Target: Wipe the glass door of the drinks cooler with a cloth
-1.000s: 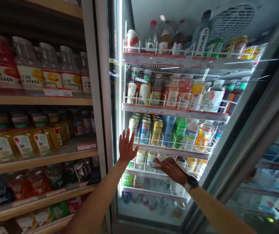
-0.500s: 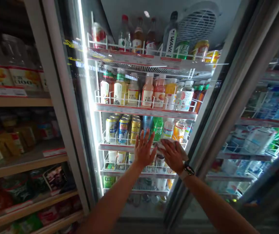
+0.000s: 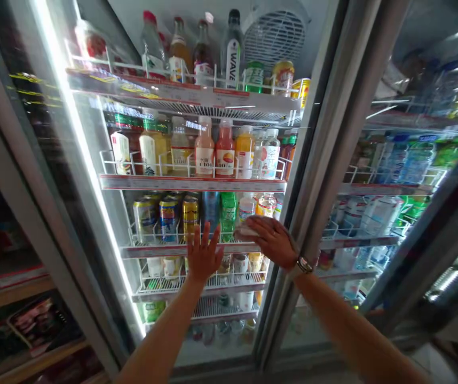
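Several drink shelves [image 3: 197, 183] behind glass [image 3: 216, 354], left hand [image 3: 204, 258] splayed, right hand [image 3: 272, 242] holding likely cloth [image 3: 243, 231]

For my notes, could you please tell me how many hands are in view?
2: the left hand, open, below the picture's centre; the right hand, beside it, over a pale cloth.

A round fan grille [image 3: 276, 37] sits at upper centre, right of a WAVE bottle [image 3: 233, 56]. A gold can [image 3: 191, 210] stands near mid-frame. A wooden shelf [image 3: 8, 298] crosses the lower left.
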{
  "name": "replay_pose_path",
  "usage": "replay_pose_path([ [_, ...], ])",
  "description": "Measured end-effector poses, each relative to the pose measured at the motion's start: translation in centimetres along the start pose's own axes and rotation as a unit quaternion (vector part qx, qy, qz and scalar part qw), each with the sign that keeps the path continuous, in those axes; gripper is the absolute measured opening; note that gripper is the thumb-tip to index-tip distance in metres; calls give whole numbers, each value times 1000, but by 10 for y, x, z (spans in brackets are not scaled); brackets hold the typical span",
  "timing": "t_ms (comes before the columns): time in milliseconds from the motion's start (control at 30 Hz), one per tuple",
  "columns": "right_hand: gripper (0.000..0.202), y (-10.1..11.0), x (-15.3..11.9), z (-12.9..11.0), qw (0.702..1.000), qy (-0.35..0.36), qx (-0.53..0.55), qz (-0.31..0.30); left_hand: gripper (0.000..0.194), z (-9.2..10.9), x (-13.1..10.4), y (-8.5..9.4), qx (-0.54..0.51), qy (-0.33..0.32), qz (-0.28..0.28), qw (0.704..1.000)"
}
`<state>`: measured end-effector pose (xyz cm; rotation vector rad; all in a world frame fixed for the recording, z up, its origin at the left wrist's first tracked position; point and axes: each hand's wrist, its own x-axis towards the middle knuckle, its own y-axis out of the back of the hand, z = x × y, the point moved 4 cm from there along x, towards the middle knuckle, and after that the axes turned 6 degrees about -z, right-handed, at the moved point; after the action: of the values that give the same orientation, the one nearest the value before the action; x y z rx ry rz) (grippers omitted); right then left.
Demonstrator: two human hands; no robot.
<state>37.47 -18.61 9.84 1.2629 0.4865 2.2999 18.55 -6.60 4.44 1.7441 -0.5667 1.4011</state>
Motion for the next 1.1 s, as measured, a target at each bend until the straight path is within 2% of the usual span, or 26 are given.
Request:
replay_pose_path([
  [100,46,22,30,27,996,-78,6,39,70,-1,-1,-2,4,2,-6,1000],
  [200,50,25,29,33,985,-156,29,70,69,0,0,0,18,-2,0,1000],
  [333,53,2,-8,10,977,-190,50,82,69,2,1,1,35,-7,-1,999],
  [533,54,-43,-71,-38,980,-180,73,32,68,4,1,2,63,-8,5,998],
  [667,55,-60,-98,-58,983,-164,80,10,68,4,1,2,58,3,0,998],
  [767,57,-63,-111,-67,987,-132,90,-13,67,3,0,0,62,2,-6,998],
  [867,53,-51,-117,-70,989,-82,123,-2,66,0,-2,-1,59,15,-27,998],
  [1000,46,-13,-113,-60,979,-67,169,94,66,5,1,3,32,32,-41,998],
  [1100,46,17,-106,-48,967,-86,189,150,69,22,6,12,14,58,-47,997],
])
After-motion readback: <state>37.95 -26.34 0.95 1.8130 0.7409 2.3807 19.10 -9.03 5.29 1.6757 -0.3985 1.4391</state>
